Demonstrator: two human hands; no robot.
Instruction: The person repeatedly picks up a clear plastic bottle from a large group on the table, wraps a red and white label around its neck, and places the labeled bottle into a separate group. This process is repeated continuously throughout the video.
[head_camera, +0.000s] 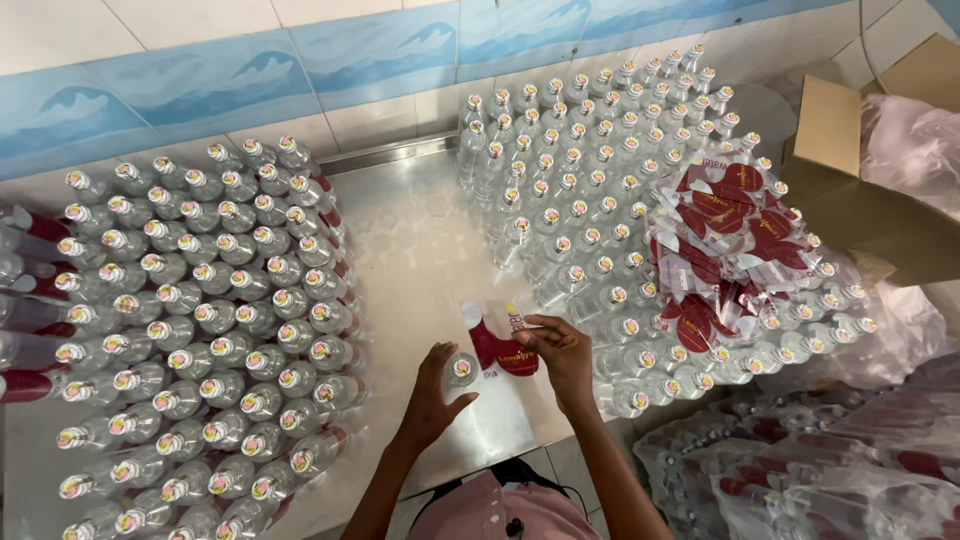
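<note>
A small clear plastic bottle with a printed cap stands upright on the steel table, near its front edge. My left hand wraps around its left side. My right hand pinches a red-and-white sleeve label, held just right of the bottle's top and partly laid over it. Whether the sleeve is around the bottle's neck cannot be told.
Dense blocks of upright bottles fill the table's left and right. A pile of loose red labels lies on the right block. An open cardboard box stands at the right. Bagged bottles lie at the lower right.
</note>
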